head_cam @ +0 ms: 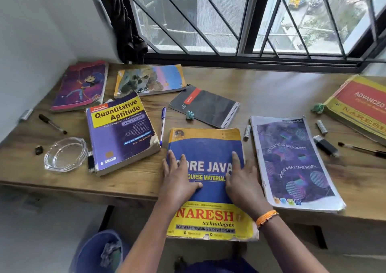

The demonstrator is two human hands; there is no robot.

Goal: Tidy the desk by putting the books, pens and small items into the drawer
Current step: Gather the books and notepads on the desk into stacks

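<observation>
A worn, soft-covered blue-and-yellow Core Java book (pixel 208 145) lies at the near middle of the wood-grain desk (pixel 271 97), its tattered near end overhanging the edge. A barred window (pixel 208 16) runs along the far side. The left hand (pixel 177 178) and right hand (pixel 242 181) rest flat on its cover, fingers spread and straight.
</observation>
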